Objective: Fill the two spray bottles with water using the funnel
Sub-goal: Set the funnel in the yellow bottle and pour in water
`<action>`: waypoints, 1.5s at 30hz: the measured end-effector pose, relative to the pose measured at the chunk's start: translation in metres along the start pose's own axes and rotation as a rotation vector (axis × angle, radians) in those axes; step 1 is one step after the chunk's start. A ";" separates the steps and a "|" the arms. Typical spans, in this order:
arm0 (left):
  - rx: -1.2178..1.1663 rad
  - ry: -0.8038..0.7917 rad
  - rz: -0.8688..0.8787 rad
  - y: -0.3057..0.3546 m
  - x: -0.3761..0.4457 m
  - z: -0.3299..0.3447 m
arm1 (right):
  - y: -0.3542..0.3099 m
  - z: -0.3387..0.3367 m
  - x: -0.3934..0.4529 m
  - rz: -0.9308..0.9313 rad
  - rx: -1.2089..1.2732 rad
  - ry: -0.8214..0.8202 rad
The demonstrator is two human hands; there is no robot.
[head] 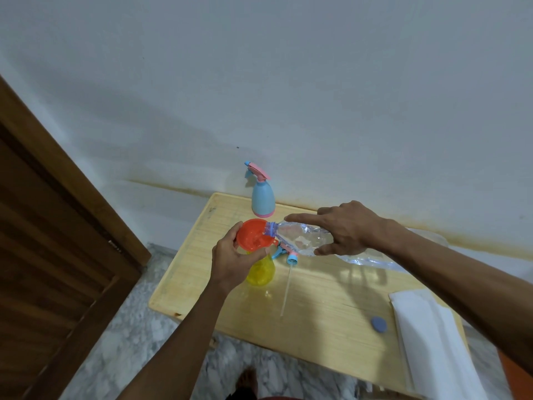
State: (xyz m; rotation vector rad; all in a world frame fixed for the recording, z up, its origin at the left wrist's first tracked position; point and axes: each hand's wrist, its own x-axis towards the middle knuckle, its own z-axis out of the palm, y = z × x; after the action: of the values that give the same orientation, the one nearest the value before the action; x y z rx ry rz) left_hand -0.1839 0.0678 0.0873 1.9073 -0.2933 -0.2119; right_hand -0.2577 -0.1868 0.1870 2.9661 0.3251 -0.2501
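Just left of the frame's centre, an orange funnel (253,234) sits in the neck of a yellow spray bottle (261,271) that stands upright on a pale wooden table (323,319). The left hand (233,261) wraps around the bottle's neck and the funnel's underside, thumb and fingers curled against them. A clear plastic water bottle (302,238) lies tipped nearly flat, its mouth over the funnel's bowl; the right hand (349,229) clamps it from above, thumb on the near side, forefinger stretched along the far side. Directly below that bottle, a blue-and-pink spray head (288,254) lies on the table with its thin dip tube (286,290) trailing toward the lower edge. Higher up, at the table's far edge against the white wall (288,82), a blue spray bottle (262,197) with a pink trigger top stands upright. Toward the lower right lie a small blue cap (378,324) and a folded white cloth (427,336). A brown wooden door (52,241) fills the left side.
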 end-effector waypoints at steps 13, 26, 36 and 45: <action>0.010 0.000 -0.007 0.001 -0.001 0.000 | 0.001 -0.002 -0.001 -0.006 -0.009 -0.010; 0.007 -0.002 -0.034 -0.004 0.002 0.002 | 0.002 0.022 -0.008 0.029 0.095 0.068; 0.017 -0.017 -0.082 -0.002 0.000 -0.002 | -0.016 0.038 -0.032 0.243 0.593 0.348; 0.048 -0.014 -0.109 0.001 0.000 -0.004 | -0.027 0.063 -0.057 0.536 0.933 0.679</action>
State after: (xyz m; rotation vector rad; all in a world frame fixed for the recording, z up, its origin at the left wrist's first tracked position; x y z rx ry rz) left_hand -0.1831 0.0709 0.0891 1.9724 -0.2054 -0.2933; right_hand -0.3279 -0.1824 0.1325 3.7484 -0.7382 0.9264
